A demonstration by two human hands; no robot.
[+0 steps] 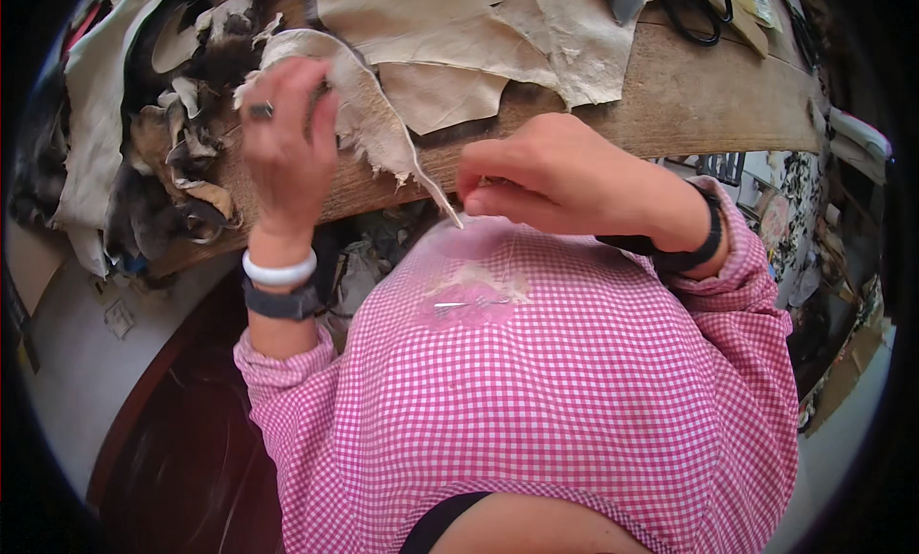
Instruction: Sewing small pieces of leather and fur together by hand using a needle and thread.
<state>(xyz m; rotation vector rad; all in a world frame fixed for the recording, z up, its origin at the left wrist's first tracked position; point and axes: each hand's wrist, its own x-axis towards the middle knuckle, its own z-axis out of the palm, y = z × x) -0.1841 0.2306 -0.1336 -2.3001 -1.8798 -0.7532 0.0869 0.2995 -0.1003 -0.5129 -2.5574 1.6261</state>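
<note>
Much of the scene is hard to read: the fisheye rim is black, the wooden tabletop (670, 104) bends across the top and is cut off at both sides, and the space below its near edge is dark and cluttered. A pair of black scissors (694, 13) at the far right part of the tabletop is partly cut off by the upper rim. A pile of dark and pale scraps (144, 142) covers the left end of the tabletop; single pieces cannot be told apart. Flat beige sheets (479, 37) lie along the far middle.

The left hand (282, 147), wearing a ring and two wristbands, is raised above the near edge of the tabletop, fingers closed on the upper end of a pale, ragged strip of hide (369, 113). The strip curves down and narrows to a thin tip just beside the right hand (555, 176). The right hand's fingers are curled together; whether they pinch the tip or a small tool cannot be made out, as the fingertips are hidden. A pink checked shirt (574, 382) fills the lower middle, with a thin metal needle (459, 305) lying on a pale patch of it.
</note>
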